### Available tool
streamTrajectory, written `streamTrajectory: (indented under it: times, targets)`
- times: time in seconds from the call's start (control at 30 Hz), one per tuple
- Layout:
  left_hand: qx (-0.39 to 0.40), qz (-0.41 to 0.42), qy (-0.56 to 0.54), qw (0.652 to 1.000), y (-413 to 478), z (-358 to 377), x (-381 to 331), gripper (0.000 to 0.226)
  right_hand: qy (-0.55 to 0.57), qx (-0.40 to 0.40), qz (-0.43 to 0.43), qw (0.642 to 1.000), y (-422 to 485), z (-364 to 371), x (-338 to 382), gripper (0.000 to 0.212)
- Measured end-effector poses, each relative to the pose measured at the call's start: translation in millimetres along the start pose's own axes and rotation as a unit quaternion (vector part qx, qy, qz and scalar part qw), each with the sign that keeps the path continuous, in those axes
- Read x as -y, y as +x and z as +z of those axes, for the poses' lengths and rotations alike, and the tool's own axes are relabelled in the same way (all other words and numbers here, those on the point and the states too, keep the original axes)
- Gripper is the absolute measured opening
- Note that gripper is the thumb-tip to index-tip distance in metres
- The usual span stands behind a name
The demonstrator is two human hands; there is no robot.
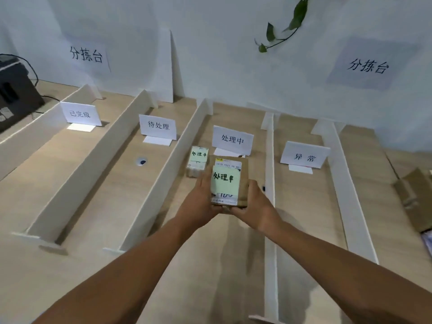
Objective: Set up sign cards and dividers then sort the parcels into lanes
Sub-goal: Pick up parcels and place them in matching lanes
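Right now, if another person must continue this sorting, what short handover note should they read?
Left hand and right hand: both hold the brown parcel with a green 处理中 note over the 处理中 lane.
Placed: one small parcel lies there beside the 处理中 sign.
Done: four sign cards and the dividers stand.
Left: set this parcel down; more cardboard waits at the right edge. The other three lanes hold no parcels.

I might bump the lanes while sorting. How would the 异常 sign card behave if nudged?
The 异常 sign card looks like thin folded paper, so it is probably very light and would slide or tip over easily. It stands free on the smooth table, so little seems to hold it.
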State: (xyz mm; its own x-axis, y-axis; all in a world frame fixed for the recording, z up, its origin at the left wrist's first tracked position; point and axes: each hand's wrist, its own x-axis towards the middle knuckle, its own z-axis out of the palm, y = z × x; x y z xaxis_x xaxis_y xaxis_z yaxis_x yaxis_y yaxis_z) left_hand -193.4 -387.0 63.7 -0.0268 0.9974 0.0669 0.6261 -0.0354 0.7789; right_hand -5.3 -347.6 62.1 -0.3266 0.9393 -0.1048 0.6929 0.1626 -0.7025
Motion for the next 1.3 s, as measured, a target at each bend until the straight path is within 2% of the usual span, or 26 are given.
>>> streamTrajectory:
  times: [0.17,0.37,0.47,0.77,0.9,0.97,1.03,1.17,1.3]
  targets:
    - [0.056,-0.006,0.012,0.998,79.3,11.7,45.2,0.128,-0.019,-0.018,0.058,0.998,65.6,14.5,-13.8,0.077]
    - [0.085,-0.043,0.028,0.995,149.5,35.2,97.3,0.128,-0.064,0.021,0.115,0.991,143.6,44.9,-47.1,0.082]
    - [0.102,-0.060,0.065,0.991,171.0,51.1,120.9,0.121,-0.046,0.048,0.136,0.988,173.9,59.0,-67.1,0.081]
    - [0.123,-0.052,0.115,0.984,193.3,78.7,157.1,0.110,-0.025,0.032,0.153,0.987,208.5,91.0,-100.9,0.086]
    - [0.145,-0.069,0.122,0.979,179.1,62.0,140.9,0.107,-0.096,0.061,0.138,0.984,192.8,65.8,-82.1,0.111]
    - [0.144,-0.053,0.127,0.980,171.0,47.0,122.8,0.101,-0.088,0.056,0.127,0.986,177.3,43.1,-67.9,0.113]
    - [0.143,-0.033,0.130,0.981,162.7,30.2,101.1,0.101,-0.083,0.045,0.095,0.991,152.6,15.7,-56.7,0.106]
    - [0.181,0.035,0.126,0.975,145.0,15.9,43.1,0.122,-0.157,-0.028,0.038,0.986,78.2,-45.0,-50.1,0.102]
    - [0.214,0.144,0.166,0.952,106.6,41.8,-36.8,0.145,-0.267,-0.107,0.041,0.957,-19.8,-104.2,-66.4,0.102]
